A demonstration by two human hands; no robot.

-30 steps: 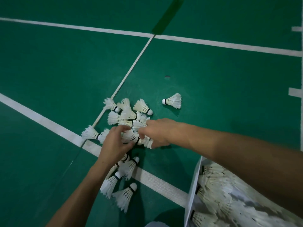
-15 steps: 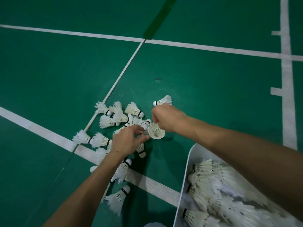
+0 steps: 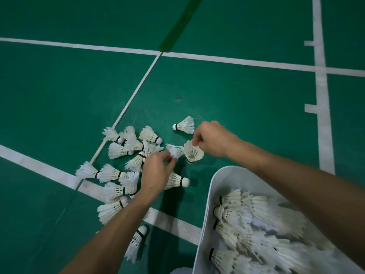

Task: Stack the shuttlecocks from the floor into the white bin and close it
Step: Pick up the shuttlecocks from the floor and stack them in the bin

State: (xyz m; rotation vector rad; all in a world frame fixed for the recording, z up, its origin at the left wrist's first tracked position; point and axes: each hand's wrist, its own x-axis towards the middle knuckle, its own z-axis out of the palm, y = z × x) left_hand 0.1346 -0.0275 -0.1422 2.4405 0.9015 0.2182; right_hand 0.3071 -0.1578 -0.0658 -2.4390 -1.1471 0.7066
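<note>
A heap of shuttlecocks point(image 3: 126, 167) is lying on the green court floor point(image 3: 49, 95) where its white lines point(image 3: 35, 167) are meeting, several partly hidden under the left forearm. The left hand point(image 3: 156, 173) is pinching the feathers of a ruffled shuttlecock point(image 3: 174, 151). Just beside it, the right hand point(image 3: 212, 142) is pinching the rim of an open-skirted shuttlecock point(image 3: 193, 152). One lone shuttlecock point(image 3: 184, 125) is lying behind that hand. The white bin point(image 3: 210, 194) is sitting at the bottom right corner, cut off by the frame, its blurred contents partly covered by the right forearm. No writing is readable.
</note>
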